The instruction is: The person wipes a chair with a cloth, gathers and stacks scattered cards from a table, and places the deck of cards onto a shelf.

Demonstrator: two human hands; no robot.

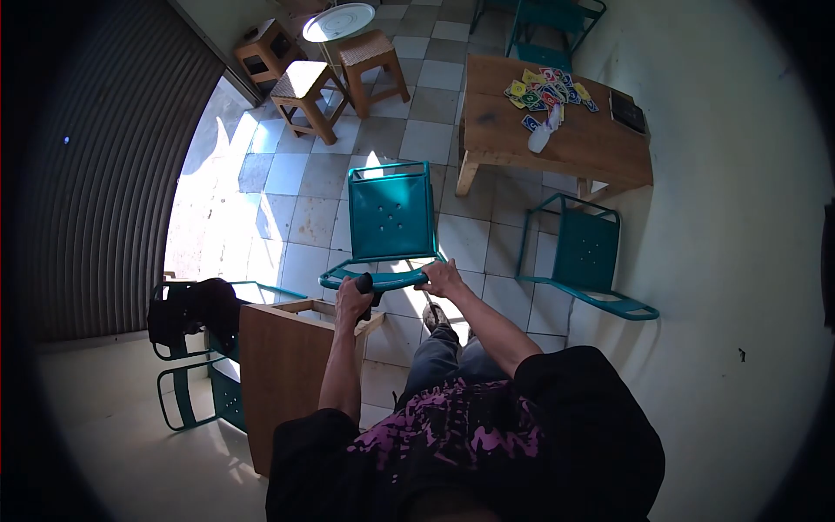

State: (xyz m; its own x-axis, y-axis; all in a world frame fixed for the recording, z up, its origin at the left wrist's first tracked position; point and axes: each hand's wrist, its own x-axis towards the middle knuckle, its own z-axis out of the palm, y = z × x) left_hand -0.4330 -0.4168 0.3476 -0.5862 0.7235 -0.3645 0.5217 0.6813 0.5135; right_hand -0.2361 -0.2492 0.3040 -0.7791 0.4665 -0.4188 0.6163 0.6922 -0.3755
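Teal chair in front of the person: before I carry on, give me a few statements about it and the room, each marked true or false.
1. The right hand grips the backrest of the teal chair. True.
2. The left hand is empty. False: it holds a dark object.
3. The cards lie spread on the wooden table. True.
4. The stools near the round table are teal. False: they are brown.
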